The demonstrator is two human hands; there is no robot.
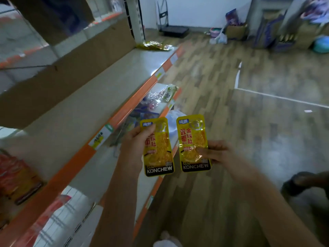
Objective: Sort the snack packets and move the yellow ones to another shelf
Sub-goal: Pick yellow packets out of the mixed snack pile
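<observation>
My left hand [135,145] grips one yellow snack packet [160,154] marked KONCHEW by its left edge, thumb across its upper front. A second, matching yellow packet [193,138] is pinched near its lower right by my right hand [216,151]. Both packets stand upright, side by side and apart, in front of the shelves. Several yellow packets [156,45] lie in a pile at the far end of the upper shelf [99,104]. Mixed packets of other colours [156,98] lie on the lower shelf [99,166].
Orange-edged shelf rails [124,107] run diagonally on the left. A cardboard box [67,77] sits on the upper shelf, and red packs [16,175] at its near left. White packages [71,214] lie below. Wooden floor [249,122] opens on the right; a trolley [175,30] and boxes [235,31] stand far back.
</observation>
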